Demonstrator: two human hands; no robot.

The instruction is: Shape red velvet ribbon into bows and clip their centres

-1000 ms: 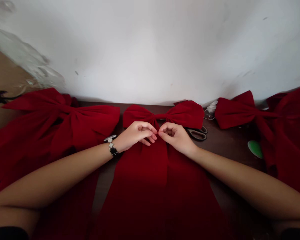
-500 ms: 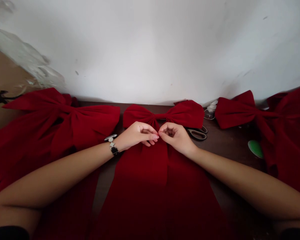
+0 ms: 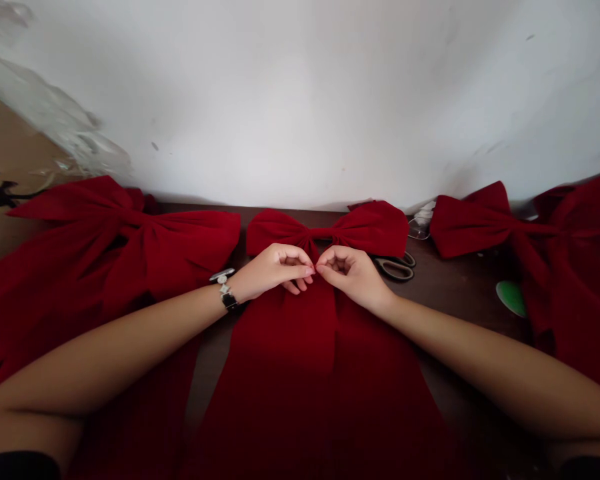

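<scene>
A large dark red fabric bow [image 3: 330, 230] lies in the middle of the brown table, its long tails [image 3: 300, 373] running toward me. My left hand [image 3: 273, 270], with a watch on the wrist, and my right hand [image 3: 353, 273] meet just below the bow's knot. Both have curled fingers pinching the red fabric where the tails join the knot, fingertips almost touching each other.
Another big red bow [image 3: 110, 247] lies at the left, and one more red bow [image 3: 520, 233] at the right. Black-handled scissors [image 3: 395, 267] rest right of my right hand. A green piece [image 3: 510, 297] and a small clear item [image 3: 420, 223] sit near the white wall [image 3: 300, 100].
My fingertips have closed in slightly on the fabric below the knot; otherwise nothing has moved.
</scene>
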